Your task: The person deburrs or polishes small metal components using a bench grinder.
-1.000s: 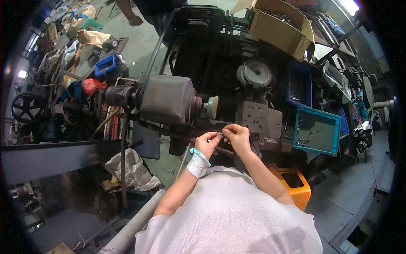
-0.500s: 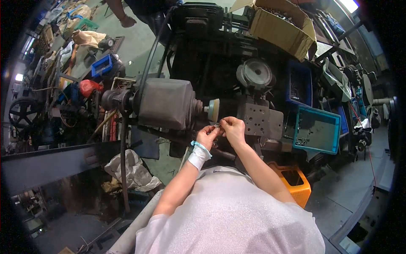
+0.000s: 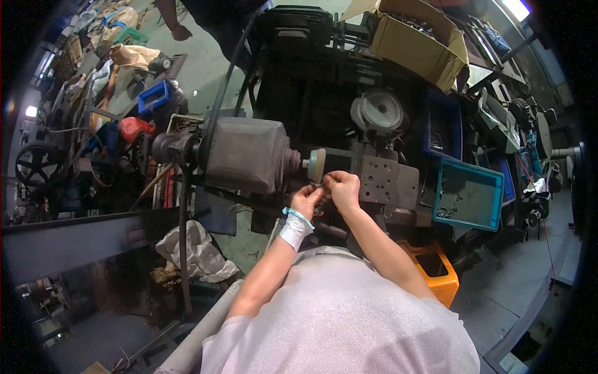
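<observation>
My left hand (image 3: 306, 201) and my right hand (image 3: 342, 189) meet in front of a small round polishing wheel (image 3: 317, 166) on a motor spindle. Between the pinched fingertips of both hands is a small metal piece (image 3: 319, 185), mostly hidden, its kind too small to make out. The piece sits just below the wheel's edge; whether it touches cannot be told. White wrapping (image 3: 294, 232) and a light blue band circle my left wrist. Left of the wheel stands the grey machine housing (image 3: 245, 154). To the right of my hands is a metal plate with holes (image 3: 379, 177).
A teal tray (image 3: 468, 220) with small metal parts stands at the right, a dark blue crate (image 3: 459, 128) behind it. A cardboard box (image 3: 416, 53) of metal parts is at the back. An orange stool (image 3: 443, 289) stands by my right arm. Another person's hand (image 3: 181, 32) shows top left.
Both hands stay together, the fingertips now slightly closer to the wheel's lower edge. The whole view has shifted a little. The other person's hand has moved slightly.
</observation>
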`<action>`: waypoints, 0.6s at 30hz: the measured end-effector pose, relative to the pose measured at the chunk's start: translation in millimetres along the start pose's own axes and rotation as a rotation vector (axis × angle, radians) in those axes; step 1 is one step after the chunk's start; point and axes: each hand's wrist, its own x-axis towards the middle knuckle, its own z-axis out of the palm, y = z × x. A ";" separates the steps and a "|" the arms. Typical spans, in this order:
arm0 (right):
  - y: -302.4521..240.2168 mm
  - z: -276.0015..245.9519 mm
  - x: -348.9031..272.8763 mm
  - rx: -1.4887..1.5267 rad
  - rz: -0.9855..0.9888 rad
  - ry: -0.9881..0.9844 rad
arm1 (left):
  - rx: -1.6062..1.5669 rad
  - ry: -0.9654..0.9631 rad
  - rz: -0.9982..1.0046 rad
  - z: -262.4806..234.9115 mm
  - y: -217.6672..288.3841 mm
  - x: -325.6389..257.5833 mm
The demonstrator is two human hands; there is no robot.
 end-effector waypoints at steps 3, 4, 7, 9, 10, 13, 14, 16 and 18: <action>-3.6 2.0 -1.9 0.015 0.037 -0.001 | -0.001 0.020 0.002 -1.1 0.2 0.3; 0.5 2.1 0.0 0.016 0.034 -0.001 | 0.005 0.011 0.000 -1.0 -0.2 1.3; 10.9 -0.2 4.7 -0.012 -0.043 0.033 | 0.026 0.034 -0.004 3.2 0.4 3.7; 4.4 -3.7 1.9 0.035 0.050 0.049 | 0.040 0.065 -0.006 7.0 2.0 4.3; -4.0 -5.4 0.2 0.035 0.045 0.047 | 0.049 0.019 0.007 8.7 3.3 3.8; -23.6 -19.1 -15.2 0.086 0.043 0.004 | 0.002 -0.077 0.001 7.9 -4.3 -5.9; -24.5 -22.1 -22.1 0.048 -0.005 -0.019 | 0.044 -0.074 -0.050 6.4 -7.0 -15.6; -26.6 -29.7 -26.0 0.024 -0.048 -0.077 | 0.090 -0.118 -0.119 2.1 -9.9 -25.8; -28.1 -33.0 -30.3 0.048 -0.075 -0.123 | 0.013 -0.169 -0.141 -6.1 -7.3 -28.5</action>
